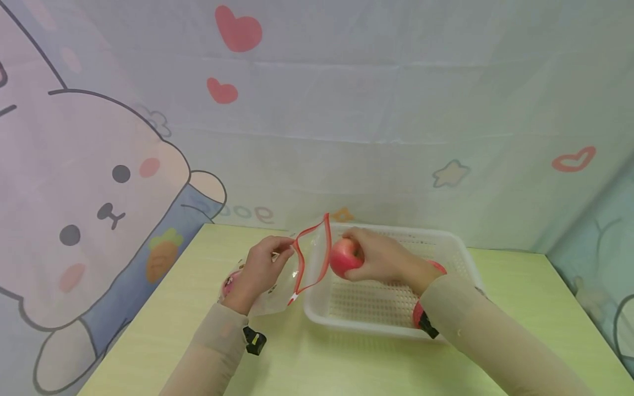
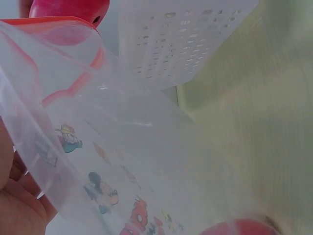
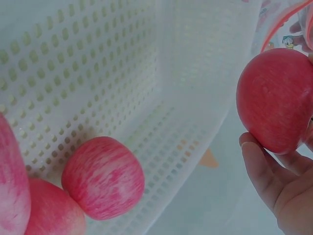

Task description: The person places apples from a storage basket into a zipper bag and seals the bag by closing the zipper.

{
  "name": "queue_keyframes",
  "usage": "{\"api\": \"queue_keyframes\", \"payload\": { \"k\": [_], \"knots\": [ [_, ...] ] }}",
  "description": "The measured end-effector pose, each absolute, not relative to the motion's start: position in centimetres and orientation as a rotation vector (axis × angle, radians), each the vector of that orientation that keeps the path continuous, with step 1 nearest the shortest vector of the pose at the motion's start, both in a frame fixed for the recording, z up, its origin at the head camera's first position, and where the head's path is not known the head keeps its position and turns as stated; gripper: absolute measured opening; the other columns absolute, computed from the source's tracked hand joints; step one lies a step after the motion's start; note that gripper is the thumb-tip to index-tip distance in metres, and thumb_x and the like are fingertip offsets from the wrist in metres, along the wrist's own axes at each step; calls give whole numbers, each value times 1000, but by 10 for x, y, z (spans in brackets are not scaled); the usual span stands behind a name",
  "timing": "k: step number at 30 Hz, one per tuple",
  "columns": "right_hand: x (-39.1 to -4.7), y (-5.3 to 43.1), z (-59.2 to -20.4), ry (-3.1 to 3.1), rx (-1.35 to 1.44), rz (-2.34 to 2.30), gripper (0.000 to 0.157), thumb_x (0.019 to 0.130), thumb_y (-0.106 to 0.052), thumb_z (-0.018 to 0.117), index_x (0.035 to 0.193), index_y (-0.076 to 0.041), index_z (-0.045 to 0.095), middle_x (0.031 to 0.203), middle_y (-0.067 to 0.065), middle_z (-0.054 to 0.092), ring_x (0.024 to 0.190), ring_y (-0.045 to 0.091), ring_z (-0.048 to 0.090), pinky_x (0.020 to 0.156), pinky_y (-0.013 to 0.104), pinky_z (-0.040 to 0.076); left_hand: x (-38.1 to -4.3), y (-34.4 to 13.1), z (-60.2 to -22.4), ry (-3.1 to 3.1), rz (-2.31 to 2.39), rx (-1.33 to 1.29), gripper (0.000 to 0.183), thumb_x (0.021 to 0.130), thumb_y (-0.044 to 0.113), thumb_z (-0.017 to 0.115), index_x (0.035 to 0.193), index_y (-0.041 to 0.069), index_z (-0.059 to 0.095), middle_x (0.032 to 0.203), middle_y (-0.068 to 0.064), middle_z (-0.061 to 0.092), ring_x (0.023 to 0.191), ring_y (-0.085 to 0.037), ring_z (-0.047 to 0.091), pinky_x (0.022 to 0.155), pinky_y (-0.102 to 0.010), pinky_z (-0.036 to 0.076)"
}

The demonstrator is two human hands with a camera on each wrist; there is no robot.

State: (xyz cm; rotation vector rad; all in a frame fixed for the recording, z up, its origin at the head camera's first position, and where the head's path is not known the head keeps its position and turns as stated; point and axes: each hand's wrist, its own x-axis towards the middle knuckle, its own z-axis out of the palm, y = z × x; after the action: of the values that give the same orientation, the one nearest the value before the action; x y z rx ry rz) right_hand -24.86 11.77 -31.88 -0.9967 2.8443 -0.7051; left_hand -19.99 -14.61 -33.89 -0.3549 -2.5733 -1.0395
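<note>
My right hand (image 1: 378, 256) grips a red apple (image 1: 345, 257) above the left side of a white plastic basket (image 1: 376, 329). The apple is right beside the open mouth of a clear zip bag (image 1: 277, 301) with a red zip edge. With its thumb and fingers, my left hand (image 1: 262, 269) pinches the bag near that edge. Cartoon prints show on the bag in the left wrist view, and another apple (image 2: 239, 228) lies low inside it. Several more apples sit in the basket, among them a pink-red apple (image 3: 103, 177) in the right wrist view.
The basket stands on a pale yellow-green table (image 1: 163, 335), near its back edge. Behind it hangs a printed cloth (image 1: 317, 121) with hearts and a cartoon bear-like figure. A dark strap piece (image 1: 255, 341) hangs at my left wrist.
</note>
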Motion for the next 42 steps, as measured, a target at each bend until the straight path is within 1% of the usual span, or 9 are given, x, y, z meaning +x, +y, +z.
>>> {"api": "queue_keyframes", "payload": {
  "k": [8,23,26,31,35,42],
  "knots": [
    [-248,110,-314,2815,-1049,-718,63,70,-41,75,124,-20,49,107,-9,58,89,9,54,75,27,48,-201,-146,-342,-2585,-1043,-345,22,91,10,63,112,5,67,100,-9,66,92,-23,62,84,-41,53],
    [-248,91,-312,2765,-1043,-796,60,70,-38,78,121,-22,51,104,-12,58,89,7,55,73,25,50,-201,-147,-343,-2559,-1024,-366,19,89,9,64,107,4,68,98,-11,67,91,-24,63,82,-41,53],
    [-248,87,-312,2762,-1049,-779,63,70,-38,78,123,-20,50,107,-11,58,92,8,54,74,25,51,-201,-147,-343,-2562,-1024,-365,19,90,9,64,108,4,68,99,-11,67,91,-24,63,82,-41,53],
    [-248,82,-312,2773,-1064,-698,71,71,-39,77,131,-16,47,115,-6,58,97,11,54,79,27,51,-201,-147,-344,-2574,-1037,-357,20,90,9,63,109,4,68,100,-11,66,92,-24,63,83,-42,53],
    [-248,78,-312,2782,-1064,-658,73,71,-38,76,133,-14,46,120,-3,57,100,12,54,82,29,51,-202,-147,-345,-2579,-1032,-349,21,90,10,63,110,4,67,101,-11,66,93,-24,63,84,-42,54],
    [-249,71,-316,2794,-1065,-600,73,71,-40,76,134,-17,45,118,-4,57,98,11,54,79,27,51,-203,-148,-346,-2567,-1030,-346,20,90,9,63,108,3,68,99,-11,66,91,-24,63,82,-42,54]
  ]
}}
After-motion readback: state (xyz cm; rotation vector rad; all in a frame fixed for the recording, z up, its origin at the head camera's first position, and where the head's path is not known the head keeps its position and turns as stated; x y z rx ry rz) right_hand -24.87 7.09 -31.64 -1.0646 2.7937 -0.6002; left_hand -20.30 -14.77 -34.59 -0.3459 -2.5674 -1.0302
